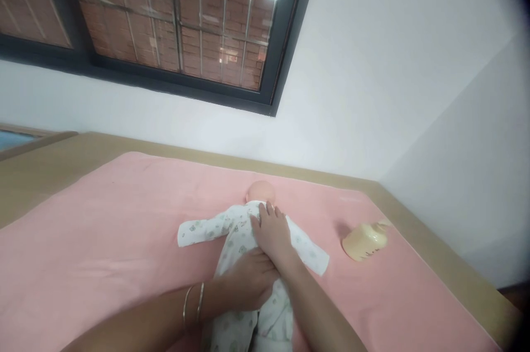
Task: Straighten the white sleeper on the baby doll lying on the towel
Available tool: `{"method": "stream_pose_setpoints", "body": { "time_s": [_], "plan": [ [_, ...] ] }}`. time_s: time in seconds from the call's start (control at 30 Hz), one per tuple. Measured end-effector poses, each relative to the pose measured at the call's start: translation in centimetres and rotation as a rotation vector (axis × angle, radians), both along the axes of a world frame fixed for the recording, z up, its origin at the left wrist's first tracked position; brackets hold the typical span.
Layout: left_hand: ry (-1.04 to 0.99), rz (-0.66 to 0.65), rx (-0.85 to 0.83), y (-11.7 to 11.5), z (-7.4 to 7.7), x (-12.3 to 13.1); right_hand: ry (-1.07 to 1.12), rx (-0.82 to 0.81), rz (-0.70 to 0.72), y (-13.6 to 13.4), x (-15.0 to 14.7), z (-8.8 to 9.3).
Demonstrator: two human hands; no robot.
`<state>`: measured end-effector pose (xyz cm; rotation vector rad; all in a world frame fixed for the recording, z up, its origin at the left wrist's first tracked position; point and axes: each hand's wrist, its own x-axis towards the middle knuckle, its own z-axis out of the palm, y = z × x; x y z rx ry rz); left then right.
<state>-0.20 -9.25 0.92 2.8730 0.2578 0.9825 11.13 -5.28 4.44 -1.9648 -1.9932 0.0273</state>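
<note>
A baby doll (261, 191) lies on its back on a pink mat, its smooth head pointing away from me. It wears a white long-sleeved baby suit (207, 230) with a small print, and both sleeves spread out sideways. My right hand (273, 233) rests flat on the chest of the suit, fingers stretched toward the neck. Just below it, my left hand (250, 280), with two bracelets at the wrist, is closed on the suit's front at the belly. Its fingertips are partly hidden by my right wrist. The lower legs run out of view.
The pink mat (136, 219) covers a wooden tabletop (99, 145). A pale yellow pump bottle (364, 241) is on the mat to the right of the doll. Beyond the table are a white wall (343, 92) and a dark-framed window (178, 81) with bars.
</note>
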Motion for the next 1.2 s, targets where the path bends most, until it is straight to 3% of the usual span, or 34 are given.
{"method": "stream_pose_setpoints", "body": {
  "time_s": [0.07, 0.13, 0.2, 0.27, 0.4, 0.57, 0.67, 0.8, 0.93, 1.1, 1.2],
  "plan": [
    [-0.005, 0.014, -0.001, -0.1, -0.4, -0.2, -0.032, -0.019, 0.042, -1.3, -0.4, 0.3],
    [0.000, 0.035, -0.007, -0.1, -0.7, -0.4, -0.038, -0.023, 0.233, -1.9, -0.5, 0.6],
    [0.025, 0.043, -0.033, -0.1, -0.6, -0.4, -0.022, -0.032, 0.454, -1.5, -0.3, 0.8],
    [0.045, 0.021, -0.075, 0.0, -0.4, -0.2, 0.010, -0.020, 0.545, -0.2, 0.2, 0.5],
    [0.033, -0.015, -0.098, 0.2, -0.1, 0.2, 0.113, 0.092, 0.409, 2.4, 1.5, -1.0],
    [-0.027, 0.031, -0.166, 0.5, -0.9, -0.3, 0.204, 0.159, 0.415, 2.7, 2.1, -2.0],
    [-0.184, 0.162, -0.198, 0.7, -1.7, -0.7, 0.258, 0.179, 0.339, 2.2, 2.5, -2.0],
    [-0.305, 0.408, -0.249, 1.6, -1.9, -0.6, 0.280, 0.180, 0.088, 1.2, 2.9, -2.0],
    [-0.235, 0.700, -0.362, 3.9, 0.2, 0.0, 0.122, 0.096, -0.100, -0.6, 2.1, -1.2],
    [-0.044, 1.003, -0.568, 7.3, 3.4, 0.8, 0.057, 0.006, 0.104, -1.6, 0.7, 0.1],
    [0.019, 1.050, -0.592, 8.1, 3.5, 1.0, 0.088, -0.053, 0.023, -0.3, 1.2, 0.2]
  ]
}}
